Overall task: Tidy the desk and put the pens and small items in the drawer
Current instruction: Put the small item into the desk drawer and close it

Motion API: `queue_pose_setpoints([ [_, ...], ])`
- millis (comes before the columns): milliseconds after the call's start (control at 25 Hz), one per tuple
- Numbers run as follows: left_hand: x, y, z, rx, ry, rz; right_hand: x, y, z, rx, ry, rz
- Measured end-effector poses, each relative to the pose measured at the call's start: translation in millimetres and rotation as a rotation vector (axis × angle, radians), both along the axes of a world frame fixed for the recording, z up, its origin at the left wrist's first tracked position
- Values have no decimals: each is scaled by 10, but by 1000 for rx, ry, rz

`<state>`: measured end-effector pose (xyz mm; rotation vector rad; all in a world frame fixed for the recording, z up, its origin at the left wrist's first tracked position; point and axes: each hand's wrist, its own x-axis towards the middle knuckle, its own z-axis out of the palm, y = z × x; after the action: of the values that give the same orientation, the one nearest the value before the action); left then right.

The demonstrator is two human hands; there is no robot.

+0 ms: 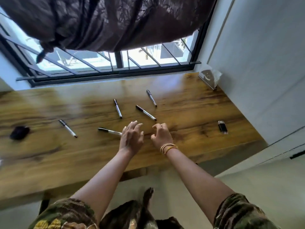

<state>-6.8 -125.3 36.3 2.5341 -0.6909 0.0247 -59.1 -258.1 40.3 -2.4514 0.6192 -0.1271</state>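
Several black-and-white pens lie scattered on the wooden desk (66, 154). One pen (151, 98) lies far back, another pen (117, 108) and a third pen (146, 112) lie mid-desk, one pen (67, 128) is at the left. A further pen (109, 131) runs under my left hand (131, 138), which hovers with fingers spread and holds nothing. My right hand (161, 134), wearing bangles, hovers beside it with fingers loosely curled, empty. A small black lighter-like item (222, 127) lies at the right. No drawer front is plainly in view.
A black fluffy item (19, 132) lies at the desk's left. A shiny tissue holder (208, 78) stands in the back right corner. A barred window (115, 63) and dark curtain (107, 22) are behind. White cabinets (264, 80) with a black handle (297, 154) flank the right.
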Motion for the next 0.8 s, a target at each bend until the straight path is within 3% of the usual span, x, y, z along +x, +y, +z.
queue_pose_setpoints([
  [400,-48,1387,-33,-15,14,246,90,1008,127,-72,5,156],
  [800,364,2682,-22,-12,55,350,687,2141,166,-139,-90,216],
])
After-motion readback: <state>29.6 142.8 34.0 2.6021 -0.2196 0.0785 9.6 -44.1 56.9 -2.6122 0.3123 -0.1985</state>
